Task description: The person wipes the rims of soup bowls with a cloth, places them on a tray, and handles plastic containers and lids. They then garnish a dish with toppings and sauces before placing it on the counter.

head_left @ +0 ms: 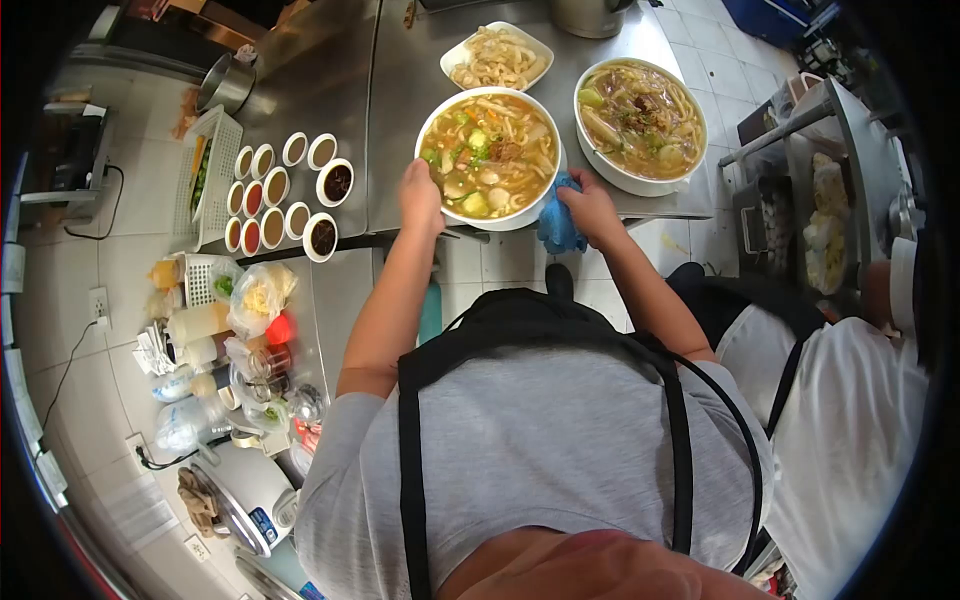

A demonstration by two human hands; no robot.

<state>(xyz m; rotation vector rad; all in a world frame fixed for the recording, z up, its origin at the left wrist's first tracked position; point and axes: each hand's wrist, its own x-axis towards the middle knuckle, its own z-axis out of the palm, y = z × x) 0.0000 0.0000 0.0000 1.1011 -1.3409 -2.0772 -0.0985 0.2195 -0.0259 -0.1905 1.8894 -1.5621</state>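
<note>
A big white bowl of noodle soup (490, 155) with green vegetables and pale round slices is at the near edge of the steel table. My left hand (421, 197) grips the bowl by its left side, the fingers partly hidden by it. In my right hand (592, 208) is a bunched blue cloth (562, 222), close against the bowl's lower right side, over a white plate edge. To the right stands a second large bowl of noodle soup (642, 122) on a white plate. Just behind the first bowl sits a smaller white dish of fried strips (498, 57).
Several small sauce cups (274, 187) stand in rows on the steel table (320, 90), beside a white basket (212, 180). Bags and bottles crowd the lower counter at left. Another person's white sleeve (840, 420) is close on my right, near a metal shelf (790, 120).
</note>
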